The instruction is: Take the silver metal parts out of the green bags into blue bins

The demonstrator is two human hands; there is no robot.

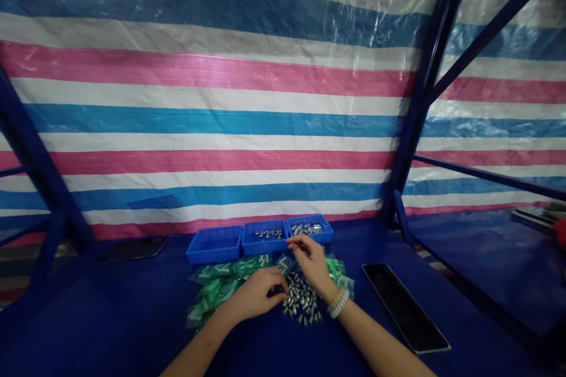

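Observation:
My left hand (254, 296) curls over the left edge of a heap of small silver metal fittings (301, 300), its fingertips at the heap. My right hand (313, 262) hangs above the heap, with its fingers reaching towards the near rim of the right blue tray (309, 239). A small clear bag (285, 263) lies just beneath those fingers. Green-printed plastic bags (221, 283) spread out under and around both hands. The middle tray (264, 245) and right tray hold silver fittings, and the left tray (214, 253) shows none. Whether either hand grips anything is hidden.
A long black tablet-like slab (404, 307) lies to the right, and a dark slab (135, 248) lies at the back left. A blue cloth (110, 312) covers the table. Blue steel framing (424, 88) and a striped tarpaulin (212, 123) stand behind.

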